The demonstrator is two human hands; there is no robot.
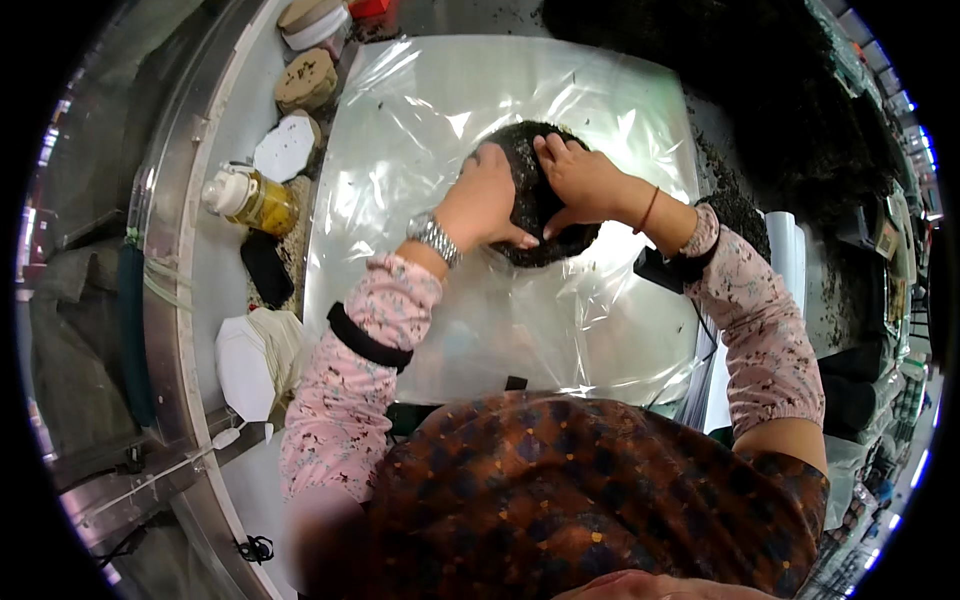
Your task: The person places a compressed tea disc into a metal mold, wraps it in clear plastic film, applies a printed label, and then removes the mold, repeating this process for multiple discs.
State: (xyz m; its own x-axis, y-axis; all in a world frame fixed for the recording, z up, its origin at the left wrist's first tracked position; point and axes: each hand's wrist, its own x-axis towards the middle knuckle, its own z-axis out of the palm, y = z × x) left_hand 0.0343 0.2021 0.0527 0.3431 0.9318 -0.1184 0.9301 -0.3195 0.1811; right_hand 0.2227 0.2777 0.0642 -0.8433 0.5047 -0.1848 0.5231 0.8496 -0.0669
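Observation:
A round, flat cake of dark flaky material, apparently dried seaweed, lies on a clear plastic sheet in front of me. My left hand grips its left side, fingers over the far part and thumb pointing inward along the near part. Across from it, my right hand holds the right side, its fingers bent on the top and its thumb near the middle. The two thumb tips almost meet. Both palms hide much of the cake. The sheet is glossy and wrinkled over a pale work surface.
A large dark heap of similar material rises at the back right. Along the left stand brown discs, a white octagonal piece, a lidded bottle of yellow liquid, a black phone-like object and an octagonal white stack. White rolls lie right.

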